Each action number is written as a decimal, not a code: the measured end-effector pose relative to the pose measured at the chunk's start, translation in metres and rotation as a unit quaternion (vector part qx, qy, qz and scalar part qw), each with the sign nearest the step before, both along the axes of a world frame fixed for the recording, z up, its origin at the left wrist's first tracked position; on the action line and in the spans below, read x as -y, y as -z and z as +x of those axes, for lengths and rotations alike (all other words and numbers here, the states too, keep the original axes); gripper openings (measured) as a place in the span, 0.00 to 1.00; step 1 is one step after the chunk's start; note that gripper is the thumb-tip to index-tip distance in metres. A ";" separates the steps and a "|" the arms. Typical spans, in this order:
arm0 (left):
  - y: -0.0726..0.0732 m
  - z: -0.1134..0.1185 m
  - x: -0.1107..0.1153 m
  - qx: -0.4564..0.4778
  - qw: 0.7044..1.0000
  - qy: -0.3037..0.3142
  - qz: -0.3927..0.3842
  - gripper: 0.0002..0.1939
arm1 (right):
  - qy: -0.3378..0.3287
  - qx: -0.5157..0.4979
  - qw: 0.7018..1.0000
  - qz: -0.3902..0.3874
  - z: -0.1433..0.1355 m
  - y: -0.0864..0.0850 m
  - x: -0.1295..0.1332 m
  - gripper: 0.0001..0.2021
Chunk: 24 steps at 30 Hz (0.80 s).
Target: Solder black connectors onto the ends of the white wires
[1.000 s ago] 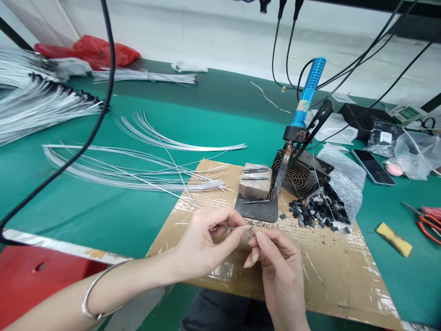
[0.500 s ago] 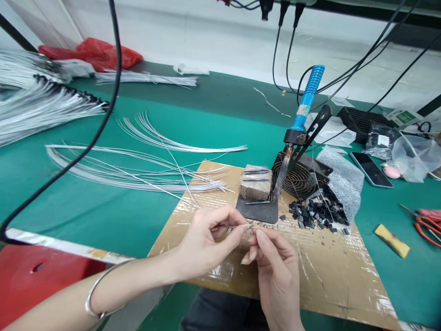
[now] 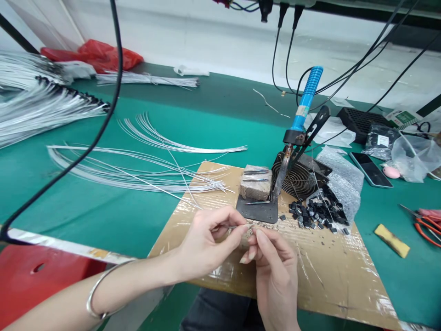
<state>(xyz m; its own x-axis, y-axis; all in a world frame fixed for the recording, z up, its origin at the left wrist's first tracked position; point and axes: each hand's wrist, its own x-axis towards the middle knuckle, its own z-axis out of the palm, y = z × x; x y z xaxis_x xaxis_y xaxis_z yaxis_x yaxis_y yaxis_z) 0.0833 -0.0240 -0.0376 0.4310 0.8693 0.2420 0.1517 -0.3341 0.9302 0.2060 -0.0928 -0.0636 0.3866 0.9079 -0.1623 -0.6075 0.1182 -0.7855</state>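
Over the brown tape-covered board point(image 3: 330, 276), my left hand point(image 3: 213, 243) pinches a thin wire point(image 3: 233, 227) between thumb and index finger. Right beside it, my right hand point(image 3: 275, 262) is closed in a pinch at the wire's tip, the fingertips of both hands almost touching. What exactly sits between the right fingertips is too small to make out. Behind the hands, a soldering iron point(image 3: 306, 99) with a blue handle rests in a stand, tip down. Next to its tip, a worn block point(image 3: 255, 187) bears several thin metal pieces.
Loose white wires point(image 3: 138, 179) lie on the green mat at left, near larger wire bundles point(image 3: 41, 108). Small black parts point(image 3: 310, 216) spill from a bubble bag point(image 3: 344, 174) at right. Farther right are a phone point(image 3: 370, 169), a yellow sponge point(image 3: 392, 240) and red-handled pliers point(image 3: 429, 227). A black cable point(image 3: 103, 128) hangs at left.
Almost nothing differs. My right hand has shifted very slightly left, and both hands keep their pinched pose.
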 end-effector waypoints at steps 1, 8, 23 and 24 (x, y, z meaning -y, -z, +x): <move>0.000 0.000 0.000 0.003 1.000 0.000 0.001 0.09 | 0.004 -0.004 1.000 0.001 -0.001 0.000 0.000 0.07; 0.003 -0.001 0.000 0.011 1.000 0.003 -0.008 0.09 | 0.021 -0.012 1.000 -0.002 -0.006 0.001 -0.001 0.08; 0.013 -0.028 -0.071 -0.166 0.932 -0.165 0.275 0.08 | 0.262 0.183 0.947 0.012 0.092 0.015 0.028 0.17; 0.015 -0.029 -0.079 -0.177 0.934 -0.162 0.264 0.09 | 0.271 0.189 0.944 0.011 0.095 0.021 0.029 0.17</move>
<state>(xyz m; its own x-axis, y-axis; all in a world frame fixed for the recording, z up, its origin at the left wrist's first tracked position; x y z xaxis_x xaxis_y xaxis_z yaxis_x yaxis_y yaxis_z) 0.0542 0.0554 -0.0522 0.3005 0.7682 0.5653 0.5920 -0.6149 0.5210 0.3011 -0.1221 -0.0847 0.8213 0.5621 0.0971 -0.1301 0.3504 -0.9275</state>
